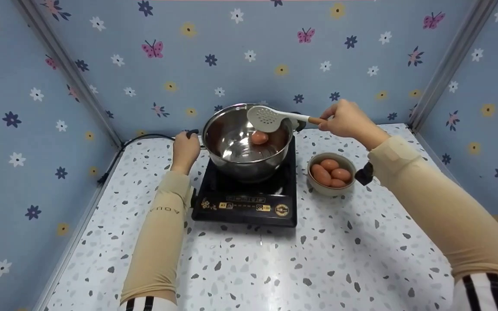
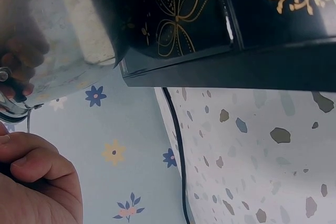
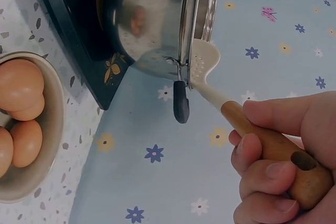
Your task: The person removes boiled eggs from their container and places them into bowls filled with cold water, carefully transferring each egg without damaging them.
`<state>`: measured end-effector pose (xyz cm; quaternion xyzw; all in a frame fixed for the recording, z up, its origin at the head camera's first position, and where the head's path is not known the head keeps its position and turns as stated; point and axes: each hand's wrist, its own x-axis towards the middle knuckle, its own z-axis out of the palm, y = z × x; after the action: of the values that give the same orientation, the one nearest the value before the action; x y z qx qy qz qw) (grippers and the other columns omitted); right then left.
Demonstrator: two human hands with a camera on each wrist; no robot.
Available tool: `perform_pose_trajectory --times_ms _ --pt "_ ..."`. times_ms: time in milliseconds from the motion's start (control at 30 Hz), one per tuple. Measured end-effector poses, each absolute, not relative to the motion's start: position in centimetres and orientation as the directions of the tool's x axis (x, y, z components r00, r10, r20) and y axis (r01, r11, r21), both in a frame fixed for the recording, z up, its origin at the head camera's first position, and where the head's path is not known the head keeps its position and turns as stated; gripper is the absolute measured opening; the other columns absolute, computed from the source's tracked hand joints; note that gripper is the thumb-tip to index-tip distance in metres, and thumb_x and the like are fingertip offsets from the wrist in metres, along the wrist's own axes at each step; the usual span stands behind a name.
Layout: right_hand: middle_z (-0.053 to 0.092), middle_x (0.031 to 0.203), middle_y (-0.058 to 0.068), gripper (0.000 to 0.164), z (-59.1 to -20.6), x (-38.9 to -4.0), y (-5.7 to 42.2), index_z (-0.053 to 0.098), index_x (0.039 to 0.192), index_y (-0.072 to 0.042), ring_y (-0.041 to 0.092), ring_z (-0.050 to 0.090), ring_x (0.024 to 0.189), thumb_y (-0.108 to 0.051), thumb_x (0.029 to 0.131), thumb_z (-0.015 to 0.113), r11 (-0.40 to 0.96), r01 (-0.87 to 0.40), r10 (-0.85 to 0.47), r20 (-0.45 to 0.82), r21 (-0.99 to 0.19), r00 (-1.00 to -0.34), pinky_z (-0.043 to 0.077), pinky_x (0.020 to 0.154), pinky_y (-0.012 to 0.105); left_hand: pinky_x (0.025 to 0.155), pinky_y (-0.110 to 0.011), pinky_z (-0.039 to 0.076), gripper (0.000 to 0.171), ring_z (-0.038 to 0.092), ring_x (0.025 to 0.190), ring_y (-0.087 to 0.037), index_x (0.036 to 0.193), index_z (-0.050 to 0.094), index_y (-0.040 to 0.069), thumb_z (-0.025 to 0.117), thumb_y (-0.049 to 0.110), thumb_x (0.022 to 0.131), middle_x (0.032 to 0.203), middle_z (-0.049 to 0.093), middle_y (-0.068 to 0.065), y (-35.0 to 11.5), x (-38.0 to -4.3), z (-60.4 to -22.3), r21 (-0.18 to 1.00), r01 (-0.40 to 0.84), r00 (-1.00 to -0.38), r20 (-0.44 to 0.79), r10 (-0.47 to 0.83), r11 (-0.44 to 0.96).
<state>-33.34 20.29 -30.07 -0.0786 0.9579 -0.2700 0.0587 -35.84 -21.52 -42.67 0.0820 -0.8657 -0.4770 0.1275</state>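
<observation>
My left hand [image 1: 186, 149] grips the black side handle [image 1: 192, 132] of a shiny steel pot [image 1: 249, 167], its fingers curled in the left wrist view. In my right hand [image 1: 347, 119] is the wooden handle [image 3: 262, 140] of a slotted skimmer, fingers wrapped round it. The skimmer's pale perforated head [image 1: 265, 119] hangs over the pot's opening at the far right side. One brown egg [image 1: 259, 138] shows inside the pot, just below the skimmer head. Right of the pot, a bowl [image 1: 331, 191] holds several brown eggs [image 1: 321, 174].
The pot stands on a black induction cooker [image 1: 244, 211] with gold markings. Its black cord [image 1: 147, 135] runs left along the back of the speckled table [image 1: 249, 268]. Flower-patterned panels [image 1: 249, 56] rise at the back and both sides.
</observation>
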Motion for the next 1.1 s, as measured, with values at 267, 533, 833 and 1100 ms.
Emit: perform_pose_trajectory --times_ms 267,533,833,1100 --pt "0.073 0.133 0.024 0.033 -29.3 -33.3 19.2 0.077 0.131 -0.003 0.034 0.067 0.108 -0.02 0.104 0.071 0.869 -0.135 -0.192 -0.074 -0.476 -0.979 0.052 0.08 0.04 0.07 -0.038 0.032 0.037 0.03 0.068 -0.021 0.076 0.036 0.014 0.037 0.019 0.112 0.075 0.034 -0.004 -21.5 -35.9 -42.6 0.849 -0.012 -0.953 0.15 -0.262 0.528" --pt "0.078 0.121 0.021 0.028 -29.6 -33.5 18.2 0.081 0.124 -0.004 0.027 0.063 0.089 -0.02 0.103 0.072 0.883 -0.158 -0.202 -0.053 -0.443 -0.978 0.049 0.071 0.036 0.071 -0.038 0.035 0.035 0.035 0.07 -0.023 0.079 0.037 0.014 0.037 0.021 0.113 0.078 0.036 -0.005 -21.5 -35.8 -42.8 0.855 -0.018 -0.954 0.141 -0.265 0.518" --pt "0.079 0.093 0.01 0.019 -29.9 -33.6 17.7 0.086 0.109 -0.006 0.02 0.057 0.074 -0.016 0.099 0.073 0.884 -0.196 -0.261 -0.099 -0.425 -0.96 0.046 0.063 0.031 0.08 -0.041 0.039 0.03 0.044 0.084 -0.026 0.086 0.043 0.012 0.037 0.023 0.114 0.089 0.045 -0.009 -21.4 -35.6 -42.6 0.856 -0.039 -0.956 0.118 -0.268 0.516" --pt "0.077 0.083 0.005 0.021 -29.4 -33.8 18.3 0.084 0.113 -0.003 0.017 0.062 0.07 -0.014 0.099 0.072 0.868 -0.195 -0.294 -0.157 -0.457 -0.943 0.048 0.061 0.029 0.084 -0.044 0.044 0.032 0.051 0.088 -0.03 0.093 0.051 0.004 0.035 0.022 0.114 0.093 0.051 -0.015 -21.4 -35.6 -42.5 0.855 -0.058 -0.959 0.094 -0.266 0.515"
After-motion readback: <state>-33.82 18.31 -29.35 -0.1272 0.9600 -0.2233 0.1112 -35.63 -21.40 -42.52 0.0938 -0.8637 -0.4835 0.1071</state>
